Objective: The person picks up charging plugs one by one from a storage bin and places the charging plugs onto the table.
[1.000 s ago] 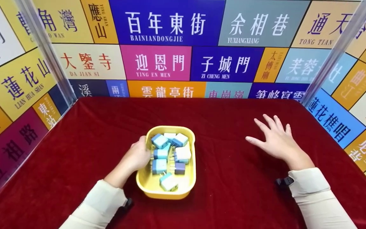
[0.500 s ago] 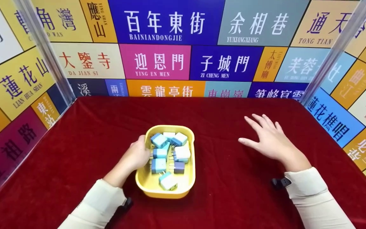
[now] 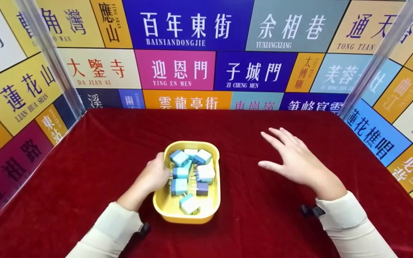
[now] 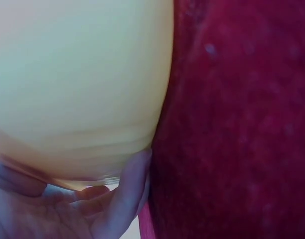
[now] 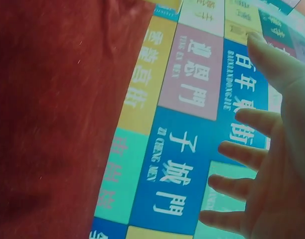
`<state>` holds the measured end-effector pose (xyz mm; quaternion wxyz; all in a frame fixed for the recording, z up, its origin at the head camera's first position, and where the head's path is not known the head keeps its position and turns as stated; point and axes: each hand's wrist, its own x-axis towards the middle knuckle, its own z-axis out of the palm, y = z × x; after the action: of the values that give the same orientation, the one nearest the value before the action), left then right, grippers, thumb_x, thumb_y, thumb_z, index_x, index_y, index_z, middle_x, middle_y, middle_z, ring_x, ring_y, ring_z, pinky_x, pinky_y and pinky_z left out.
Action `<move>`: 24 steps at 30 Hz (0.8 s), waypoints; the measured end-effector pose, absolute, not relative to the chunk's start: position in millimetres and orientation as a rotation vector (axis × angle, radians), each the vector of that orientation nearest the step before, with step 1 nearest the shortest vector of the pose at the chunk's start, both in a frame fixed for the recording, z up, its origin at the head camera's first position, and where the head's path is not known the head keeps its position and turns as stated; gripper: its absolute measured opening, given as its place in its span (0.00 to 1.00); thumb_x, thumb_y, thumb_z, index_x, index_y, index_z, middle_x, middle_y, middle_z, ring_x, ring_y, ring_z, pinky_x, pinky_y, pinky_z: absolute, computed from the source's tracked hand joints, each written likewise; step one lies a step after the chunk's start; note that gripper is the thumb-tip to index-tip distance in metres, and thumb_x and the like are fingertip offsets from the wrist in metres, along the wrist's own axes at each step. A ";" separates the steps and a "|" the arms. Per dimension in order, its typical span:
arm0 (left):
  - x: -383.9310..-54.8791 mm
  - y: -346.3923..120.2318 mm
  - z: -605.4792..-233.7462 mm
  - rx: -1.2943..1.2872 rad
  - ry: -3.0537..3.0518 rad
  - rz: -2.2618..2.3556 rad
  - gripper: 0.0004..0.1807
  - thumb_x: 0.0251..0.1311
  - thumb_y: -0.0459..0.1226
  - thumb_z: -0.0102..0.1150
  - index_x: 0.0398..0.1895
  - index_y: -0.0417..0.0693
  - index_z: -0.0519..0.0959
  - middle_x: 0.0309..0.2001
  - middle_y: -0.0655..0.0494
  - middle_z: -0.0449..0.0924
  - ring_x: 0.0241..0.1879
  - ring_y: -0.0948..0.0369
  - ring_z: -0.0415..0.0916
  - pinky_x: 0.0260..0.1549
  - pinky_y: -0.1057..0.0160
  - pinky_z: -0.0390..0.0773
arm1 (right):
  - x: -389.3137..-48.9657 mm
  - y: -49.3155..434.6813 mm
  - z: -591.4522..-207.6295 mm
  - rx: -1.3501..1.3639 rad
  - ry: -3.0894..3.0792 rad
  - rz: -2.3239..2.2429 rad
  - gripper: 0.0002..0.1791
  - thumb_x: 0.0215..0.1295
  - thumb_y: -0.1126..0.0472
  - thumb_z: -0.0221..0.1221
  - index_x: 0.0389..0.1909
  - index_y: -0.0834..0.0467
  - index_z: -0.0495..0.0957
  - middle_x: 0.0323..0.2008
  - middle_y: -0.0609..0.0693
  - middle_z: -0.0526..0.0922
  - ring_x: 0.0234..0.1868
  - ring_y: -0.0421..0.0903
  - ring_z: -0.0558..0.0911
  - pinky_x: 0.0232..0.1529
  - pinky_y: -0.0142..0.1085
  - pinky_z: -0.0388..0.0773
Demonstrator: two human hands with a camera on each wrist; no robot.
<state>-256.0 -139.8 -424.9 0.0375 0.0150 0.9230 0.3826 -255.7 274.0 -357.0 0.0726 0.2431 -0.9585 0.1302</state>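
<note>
A yellow plastic bin [image 3: 188, 219] sits on the dark red cloth in the head view, left of the middle. Inside it lie several plug adapters, some white and light blue [image 3: 190, 204], one purple-blue [image 3: 202, 188], with metal prongs showing on some. My left hand [image 3: 155, 175] grips the bin by its left side; in the left wrist view, fingers [image 4: 134, 174] lie against the yellow wall. To the right of the bin, my right hand [image 3: 294, 157] hovers apart from it, fingers spread and holding nothing. The right wrist view also shows these straight fingers [image 5: 242, 154].
The red cloth [image 3: 249, 129] covers the table. Behind and beside it stand panels [image 3: 177, 71] of coloured street-name signs. Clear upright posts [image 3: 54, 53] rise at the back left and back right corners. A small black device [image 3: 312, 210] is worn on the right wrist.
My right hand has moved left toward the bin, its fingers still spread. The left hand, the bin and the adapters keep their places.
</note>
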 end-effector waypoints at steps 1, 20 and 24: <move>-255.8 -140.0 -425.0 0.047 2.835 1.176 0.31 0.71 0.27 0.44 0.78 0.33 0.59 0.63 0.31 0.78 0.60 0.45 0.80 0.50 0.45 0.87 | -254.3 271.6 -356.4 0.746 -2.867 0.387 0.51 0.70 0.27 0.59 0.85 0.50 0.59 0.83 0.58 0.56 0.84 0.64 0.48 0.79 0.67 0.48; -257.6 -138.2 -423.1 0.044 2.832 1.176 0.33 0.72 0.28 0.45 0.79 0.32 0.57 0.65 0.30 0.76 0.62 0.44 0.79 0.53 0.45 0.86 | -240.6 209.9 -350.9 1.078 -2.669 0.242 0.40 0.71 0.43 0.68 0.79 0.52 0.70 0.76 0.58 0.70 0.79 0.60 0.65 0.77 0.59 0.62; -256.3 -139.8 -424.3 0.038 2.835 1.172 0.32 0.72 0.28 0.45 0.79 0.32 0.58 0.65 0.30 0.76 0.62 0.43 0.79 0.53 0.44 0.86 | -244.0 189.1 -351.6 1.142 -2.629 0.235 0.36 0.71 0.44 0.68 0.75 0.54 0.74 0.72 0.57 0.75 0.75 0.59 0.70 0.76 0.57 0.65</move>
<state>-256.3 -139.8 -424.3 0.0366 0.0125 0.9234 0.3818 -244.0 189.1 -351.6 0.1325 0.3935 -0.9061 0.0809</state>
